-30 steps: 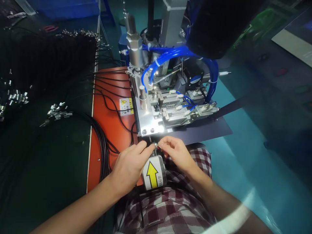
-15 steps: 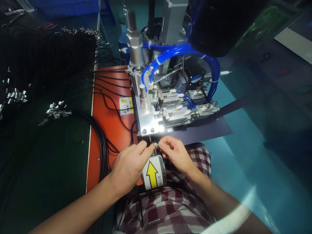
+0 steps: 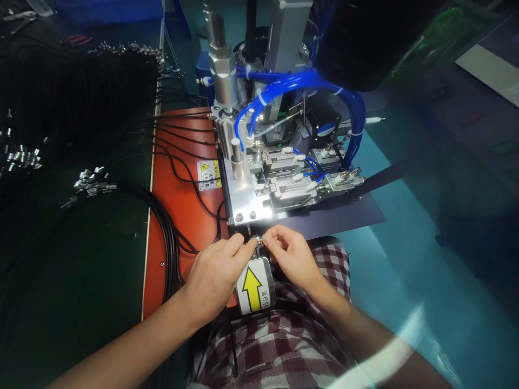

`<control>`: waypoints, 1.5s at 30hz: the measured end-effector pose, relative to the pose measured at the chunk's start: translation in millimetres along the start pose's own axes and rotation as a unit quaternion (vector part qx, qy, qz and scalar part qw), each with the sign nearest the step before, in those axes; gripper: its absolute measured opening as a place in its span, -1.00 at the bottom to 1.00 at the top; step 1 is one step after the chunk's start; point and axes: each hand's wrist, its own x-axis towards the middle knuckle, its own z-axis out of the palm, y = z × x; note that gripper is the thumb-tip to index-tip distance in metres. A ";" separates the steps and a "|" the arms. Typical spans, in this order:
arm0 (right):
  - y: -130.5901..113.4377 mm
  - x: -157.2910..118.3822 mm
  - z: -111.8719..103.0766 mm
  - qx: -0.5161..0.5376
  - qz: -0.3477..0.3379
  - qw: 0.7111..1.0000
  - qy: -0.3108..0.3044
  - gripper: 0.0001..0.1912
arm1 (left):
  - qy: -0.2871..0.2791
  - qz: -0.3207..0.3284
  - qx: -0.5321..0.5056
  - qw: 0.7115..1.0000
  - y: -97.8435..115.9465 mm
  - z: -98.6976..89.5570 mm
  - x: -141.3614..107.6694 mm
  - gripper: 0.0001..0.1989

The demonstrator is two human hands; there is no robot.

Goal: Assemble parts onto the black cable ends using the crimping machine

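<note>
My left hand [image 3: 214, 273] is closed in a pinch at the front edge of the machine. It holds the end of a black cable, most of which is hidden by the hand. Thin coloured wires [image 3: 260, 241], with red and green among them, show between my two hands. My right hand [image 3: 294, 254] pinches the tips of these wires, thumb against forefinger, and the exact grip is too small to make out. Just below the fingertips is a rounded part with a yellow arrow label [image 3: 253, 286]. Above them lies the machine's shiny metal plate [image 3: 245, 200].
The machine carries pneumatic cylinders [image 3: 292, 189] and looping blue air hoses [image 3: 300, 84]. To the left, a coil of black cables [image 3: 164, 232] with metal ends crosses an orange-red panel [image 3: 182, 189]. A large cable heap [image 3: 89, 86] lies farther left. A dark cylinder [image 3: 377, 43] hangs at upper right.
Both hands stay pinched at the same spot. The right fingertips have shifted very slightly at the wires, and the whole view has moved a little.
</note>
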 end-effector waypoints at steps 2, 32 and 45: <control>-2.1 0.8 -1.8 0.047 0.016 0.998 -0.026 -0.79 | 0.001 0.001 0.002 1.000 0.1 -0.2 0.1 -0.70; -6.4 1.4 -4.6 0.013 -0.022 1.000 -0.001 -0.85 | 0.014 0.020 0.007 1.000 -0.8 -0.2 1.0 -0.69; -5.3 -0.1 -6.2 -0.032 -0.030 0.999 0.011 -0.85 | 0.032 0.027 0.002 0.999 -0.7 0.7 -1.1 -0.71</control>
